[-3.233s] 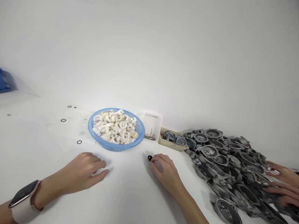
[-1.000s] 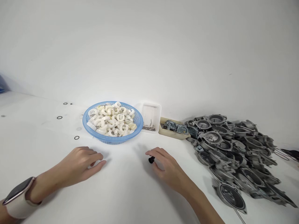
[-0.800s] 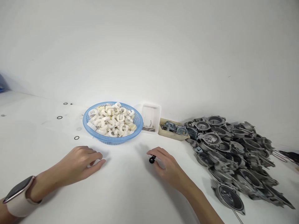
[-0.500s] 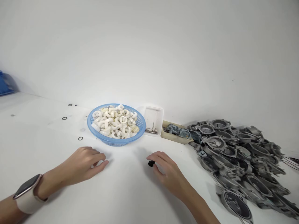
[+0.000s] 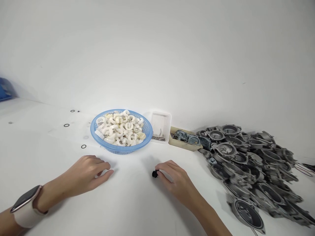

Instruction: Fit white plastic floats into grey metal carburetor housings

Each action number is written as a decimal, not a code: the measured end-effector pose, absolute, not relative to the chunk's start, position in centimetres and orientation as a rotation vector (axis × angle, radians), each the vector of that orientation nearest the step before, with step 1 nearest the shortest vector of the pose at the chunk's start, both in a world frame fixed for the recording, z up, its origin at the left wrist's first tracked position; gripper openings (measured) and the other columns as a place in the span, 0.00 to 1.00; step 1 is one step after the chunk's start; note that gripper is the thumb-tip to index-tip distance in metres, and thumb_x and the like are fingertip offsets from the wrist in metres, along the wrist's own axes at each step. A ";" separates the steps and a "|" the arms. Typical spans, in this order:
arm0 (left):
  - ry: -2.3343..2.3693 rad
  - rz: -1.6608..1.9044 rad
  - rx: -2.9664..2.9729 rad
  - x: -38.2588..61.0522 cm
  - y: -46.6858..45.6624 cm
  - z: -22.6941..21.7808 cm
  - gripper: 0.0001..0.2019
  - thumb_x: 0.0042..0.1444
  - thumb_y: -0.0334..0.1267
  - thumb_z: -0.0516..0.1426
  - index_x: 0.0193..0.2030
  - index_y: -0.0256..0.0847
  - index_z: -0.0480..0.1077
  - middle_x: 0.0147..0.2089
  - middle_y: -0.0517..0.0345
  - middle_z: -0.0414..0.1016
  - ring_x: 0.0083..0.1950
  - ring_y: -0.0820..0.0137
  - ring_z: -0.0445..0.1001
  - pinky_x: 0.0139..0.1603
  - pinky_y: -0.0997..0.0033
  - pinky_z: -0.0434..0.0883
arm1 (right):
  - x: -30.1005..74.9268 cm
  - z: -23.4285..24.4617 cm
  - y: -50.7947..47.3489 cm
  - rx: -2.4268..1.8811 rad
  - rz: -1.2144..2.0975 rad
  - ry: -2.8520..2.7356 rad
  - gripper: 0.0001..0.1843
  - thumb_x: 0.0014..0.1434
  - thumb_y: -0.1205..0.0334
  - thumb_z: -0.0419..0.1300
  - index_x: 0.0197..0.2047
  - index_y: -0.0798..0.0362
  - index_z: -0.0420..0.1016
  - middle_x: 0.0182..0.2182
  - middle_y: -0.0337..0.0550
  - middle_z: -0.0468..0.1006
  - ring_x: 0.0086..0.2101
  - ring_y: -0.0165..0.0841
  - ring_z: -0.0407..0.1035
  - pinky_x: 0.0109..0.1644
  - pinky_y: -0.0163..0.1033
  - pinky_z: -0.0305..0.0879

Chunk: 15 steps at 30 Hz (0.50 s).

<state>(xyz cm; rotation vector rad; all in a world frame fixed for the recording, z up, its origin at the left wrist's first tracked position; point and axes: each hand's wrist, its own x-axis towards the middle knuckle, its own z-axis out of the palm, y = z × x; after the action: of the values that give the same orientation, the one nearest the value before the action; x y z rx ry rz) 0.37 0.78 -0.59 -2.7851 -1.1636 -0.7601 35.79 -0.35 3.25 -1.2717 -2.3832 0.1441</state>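
Between the thumb and fingertips of my right hand (image 5: 173,177) is a small black knob-like part (image 5: 155,174), held just over the white table. My left hand (image 5: 88,172) lies on the table with its fingers loosely curled and the thumb apart, holding nothing. Behind both hands stands a blue plastic basket (image 5: 123,150) heaped with white curved plastic pieces (image 5: 120,129) that carry small metal bits. My left hand is near the front left of this basket without touching it.
Right of the basket, a white tray (image 5: 161,119) holds small metal pins. A cream tray (image 5: 183,144) contains grey metal parts. A large pile of grey metal castings (image 5: 256,167) covers the right side. Black rings (image 5: 66,125) lie at left; a blue object (image 5: 4,90) stands far left.
The black part has shifted slightly left and now sits between my right thumb and fingertips, which have closed in on it. My left hand has hardly moved.
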 end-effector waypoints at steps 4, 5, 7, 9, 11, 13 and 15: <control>-1.171 -0.769 -2.778 0.4 0.8 -0.6 0.14 0.71 0.43 0.49 0.36 0.44 0.70 0.22 0.65 0.68 0.24 0.72 0.67 0.28 0.69 0.55 | 35.7 3.0 -0.3 -1.211 0.148 -2.363 0.12 0.69 0.70 0.52 0.45 0.49 0.77 0.37 0.41 0.81 0.40 0.37 0.73 0.43 0.42 0.72; -1.172 -0.769 -2.778 0.4 0.8 -0.6 0.15 0.71 0.43 0.49 0.36 0.44 0.70 0.22 0.65 0.68 0.24 0.72 0.66 0.28 0.69 0.56 | 35.7 2.9 -0.2 -1.204 0.148 -2.360 0.12 0.69 0.70 0.52 0.45 0.49 0.77 0.38 0.41 0.82 0.40 0.37 0.73 0.43 0.42 0.72; -1.177 -0.763 -2.782 0.4 0.8 -0.6 0.15 0.71 0.43 0.49 0.35 0.43 0.71 0.22 0.65 0.68 0.24 0.71 0.66 0.28 0.69 0.56 | 35.6 2.9 -0.2 -1.197 0.149 -2.365 0.12 0.69 0.70 0.52 0.45 0.49 0.77 0.38 0.41 0.82 0.40 0.37 0.73 0.44 0.41 0.72; -1.176 -0.761 -2.787 0.4 0.7 -0.5 0.15 0.71 0.43 0.49 0.35 0.44 0.71 0.22 0.65 0.68 0.24 0.71 0.67 0.28 0.69 0.56 | 35.6 2.8 -0.1 -1.195 0.136 -2.371 0.12 0.69 0.69 0.52 0.45 0.49 0.76 0.40 0.42 0.82 0.40 0.37 0.73 0.44 0.42 0.71; -1.176 -0.769 -2.784 0.4 0.7 -0.5 0.15 0.71 0.43 0.49 0.36 0.44 0.71 0.22 0.65 0.68 0.24 0.71 0.67 0.28 0.69 0.55 | 35.6 2.8 0.0 -1.196 0.114 -2.370 0.12 0.69 0.69 0.52 0.44 0.49 0.76 0.41 0.42 0.81 0.40 0.37 0.73 0.45 0.42 0.71; -1.174 -0.769 -2.780 0.4 0.7 -0.5 0.15 0.71 0.43 0.49 0.35 0.44 0.71 0.22 0.65 0.68 0.24 0.71 0.66 0.28 0.69 0.55 | 35.6 2.7 0.0 -1.213 0.102 -2.365 0.11 0.69 0.69 0.52 0.44 0.49 0.75 0.41 0.43 0.80 0.40 0.37 0.73 0.44 0.42 0.70; -1.166 -0.762 -2.779 0.4 0.7 -0.4 0.15 0.71 0.43 0.49 0.35 0.44 0.70 0.22 0.65 0.67 0.23 0.71 0.66 0.28 0.69 0.55 | 35.7 2.5 0.0 -1.229 0.106 -2.362 0.11 0.69 0.68 0.51 0.43 0.49 0.74 0.40 0.43 0.79 0.39 0.37 0.72 0.42 0.42 0.70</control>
<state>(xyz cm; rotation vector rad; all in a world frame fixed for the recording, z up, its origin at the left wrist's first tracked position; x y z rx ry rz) 0.43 0.68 -0.44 -2.7790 -1.1661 -0.7622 35.69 0.02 2.54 -1.2289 -2.3618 0.1058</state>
